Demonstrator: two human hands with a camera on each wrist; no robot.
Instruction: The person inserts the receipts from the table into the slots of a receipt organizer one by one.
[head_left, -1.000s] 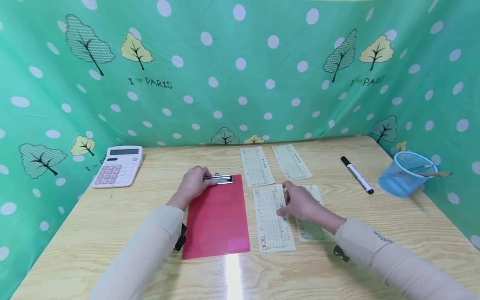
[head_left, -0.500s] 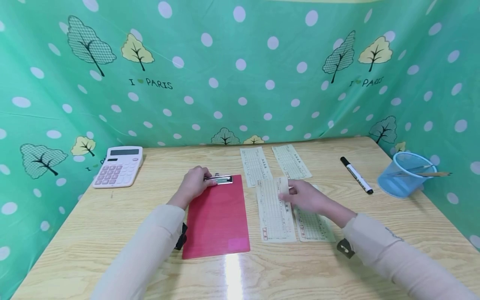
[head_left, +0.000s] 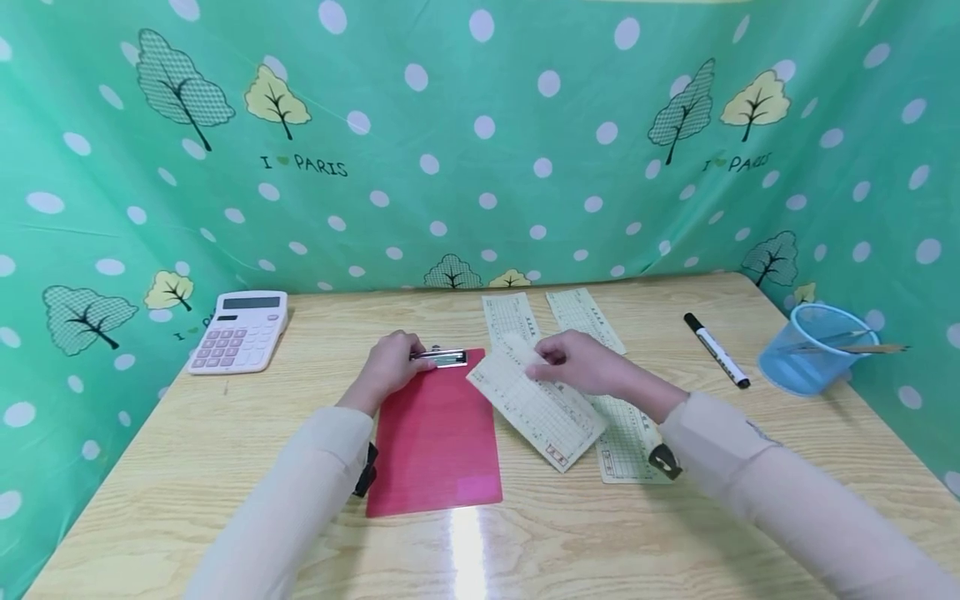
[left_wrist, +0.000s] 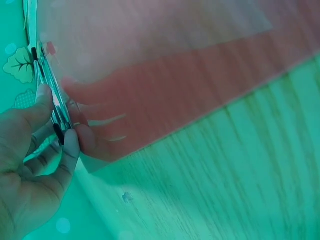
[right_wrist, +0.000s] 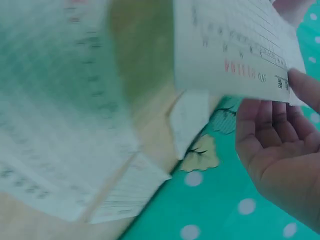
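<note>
At top of clipboard [head_left: 438, 442], left hand [head_left: 390, 367] pinches clip [head_left: 452, 359], fingers curled. Right hand [head_left: 573, 362], thumb and fingertips closed on slip [head_left: 543, 408], holds it tilted beside clipboard's right edge. Step seems slip loading; next calls for opening clip, squaring slip beneath.

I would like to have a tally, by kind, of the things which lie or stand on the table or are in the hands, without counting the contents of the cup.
Paper slips: 4 (1 held in the right hand)
Red clipboard: 1
Calculator: 1
Marker: 1
Blue cup: 1
Total: 8
</note>
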